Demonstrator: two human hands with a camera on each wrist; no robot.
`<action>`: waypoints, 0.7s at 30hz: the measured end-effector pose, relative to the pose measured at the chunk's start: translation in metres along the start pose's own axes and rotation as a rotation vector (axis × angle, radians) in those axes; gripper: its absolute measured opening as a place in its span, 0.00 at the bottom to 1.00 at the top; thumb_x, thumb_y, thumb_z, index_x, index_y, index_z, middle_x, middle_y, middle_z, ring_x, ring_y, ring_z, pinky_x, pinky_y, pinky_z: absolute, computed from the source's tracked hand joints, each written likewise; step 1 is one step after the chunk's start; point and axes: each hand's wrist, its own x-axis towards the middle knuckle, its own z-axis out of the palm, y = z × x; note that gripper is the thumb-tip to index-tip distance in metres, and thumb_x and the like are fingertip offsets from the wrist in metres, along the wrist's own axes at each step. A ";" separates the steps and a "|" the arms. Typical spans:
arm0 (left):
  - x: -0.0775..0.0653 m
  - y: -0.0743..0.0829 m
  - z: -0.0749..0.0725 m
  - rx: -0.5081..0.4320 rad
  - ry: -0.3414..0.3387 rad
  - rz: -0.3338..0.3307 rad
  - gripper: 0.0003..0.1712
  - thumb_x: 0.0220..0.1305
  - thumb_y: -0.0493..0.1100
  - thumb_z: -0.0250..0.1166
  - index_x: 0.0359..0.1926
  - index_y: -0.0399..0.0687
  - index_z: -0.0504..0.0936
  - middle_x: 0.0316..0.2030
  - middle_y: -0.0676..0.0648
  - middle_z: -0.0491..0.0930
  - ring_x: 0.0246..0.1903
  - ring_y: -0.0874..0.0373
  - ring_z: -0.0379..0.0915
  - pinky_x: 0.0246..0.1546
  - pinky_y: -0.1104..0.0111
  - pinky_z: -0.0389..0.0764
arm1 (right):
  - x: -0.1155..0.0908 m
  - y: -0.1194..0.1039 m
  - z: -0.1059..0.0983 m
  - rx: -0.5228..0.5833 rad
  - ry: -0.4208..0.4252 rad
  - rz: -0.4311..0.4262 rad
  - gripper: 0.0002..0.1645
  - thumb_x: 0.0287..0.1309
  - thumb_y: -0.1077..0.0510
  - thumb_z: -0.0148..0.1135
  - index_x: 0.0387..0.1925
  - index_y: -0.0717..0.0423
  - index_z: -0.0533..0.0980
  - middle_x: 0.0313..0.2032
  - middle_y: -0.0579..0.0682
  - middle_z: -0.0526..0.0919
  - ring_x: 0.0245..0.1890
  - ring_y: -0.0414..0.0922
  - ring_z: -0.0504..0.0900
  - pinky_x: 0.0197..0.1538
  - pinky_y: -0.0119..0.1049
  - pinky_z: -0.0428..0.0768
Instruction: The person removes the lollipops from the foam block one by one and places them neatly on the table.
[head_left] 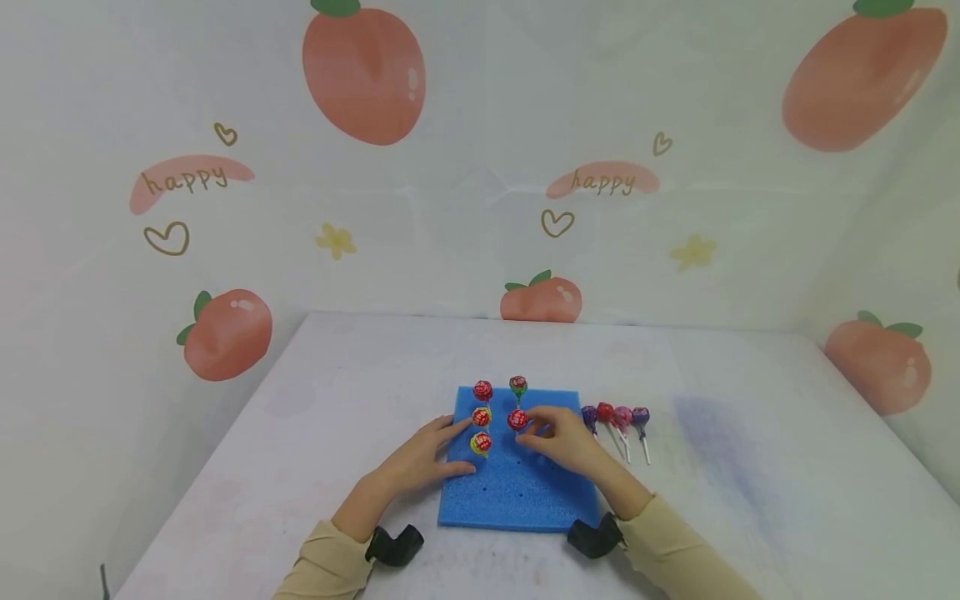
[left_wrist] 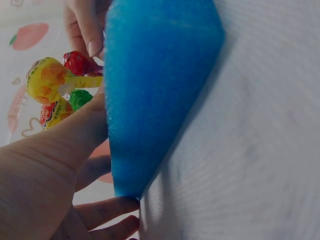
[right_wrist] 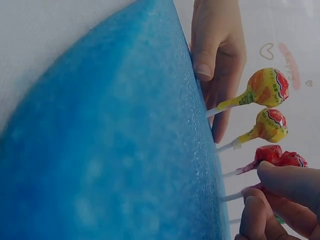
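Observation:
A blue foam board (head_left: 517, 508) lies on the table with several wrapped lollipops standing in it. My right hand (head_left: 564, 440) pinches a red lollipop (head_left: 517, 419) just below its candy; in the right wrist view its stick meets the board. Behind it stands a red-and-green lollipop (head_left: 518, 384). The left column has a red lollipop (head_left: 483, 390) at the back, then a yellow-and-red one (head_left: 481, 417) and a front yellow one (head_left: 482, 443). My left hand (head_left: 420, 458) rests on the board's left edge, fingers spread and thumb extended, close to the yellow lollipops.
Right of the board several loose lollipops lie on the table: a purple one (head_left: 589, 413), a red one (head_left: 604, 411), a pink one (head_left: 622, 417) and another purple one (head_left: 641, 416). Small holes dot the board's front part. A printed cloth backdrop (head_left: 450, 233) rises behind the white table (head_left: 750, 500).

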 end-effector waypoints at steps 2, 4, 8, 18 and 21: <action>0.000 0.000 0.000 -0.001 0.000 -0.005 0.41 0.56 0.59 0.64 0.68 0.52 0.64 0.67 0.35 0.59 0.68 0.37 0.54 0.63 0.43 0.63 | 0.001 0.001 0.002 0.004 0.005 -0.001 0.19 0.54 0.57 0.64 0.45 0.64 0.77 0.31 0.55 0.84 0.24 0.36 0.76 0.23 0.26 0.75; 0.000 0.000 0.000 -0.001 0.001 -0.005 0.41 0.56 0.60 0.64 0.68 0.52 0.63 0.67 0.35 0.59 0.68 0.37 0.54 0.63 0.43 0.63 | 0.002 0.002 0.003 0.007 0.008 -0.001 0.18 0.54 0.57 0.64 0.45 0.63 0.78 0.30 0.55 0.84 0.23 0.35 0.76 0.23 0.26 0.75; 0.001 -0.002 0.001 -0.001 0.002 0.006 0.41 0.56 0.60 0.64 0.68 0.52 0.63 0.67 0.35 0.59 0.68 0.37 0.55 0.63 0.43 0.63 | 0.004 0.003 0.005 0.011 0.019 -0.001 0.15 0.54 0.58 0.64 0.43 0.60 0.79 0.30 0.53 0.83 0.22 0.35 0.74 0.22 0.26 0.74; -0.001 0.000 0.000 -0.002 -0.004 0.012 0.41 0.56 0.59 0.64 0.68 0.51 0.63 0.67 0.34 0.59 0.67 0.37 0.55 0.63 0.43 0.63 | 0.003 0.002 0.006 0.033 0.038 0.001 0.09 0.55 0.61 0.63 0.39 0.60 0.80 0.31 0.54 0.83 0.23 0.36 0.74 0.24 0.26 0.74; 0.000 0.000 0.000 -0.007 -0.003 0.011 0.41 0.56 0.59 0.65 0.68 0.50 0.64 0.67 0.34 0.60 0.67 0.37 0.55 0.63 0.43 0.63 | 0.003 0.000 0.005 0.037 0.043 -0.004 0.09 0.55 0.61 0.63 0.38 0.60 0.80 0.31 0.55 0.83 0.23 0.36 0.74 0.24 0.26 0.73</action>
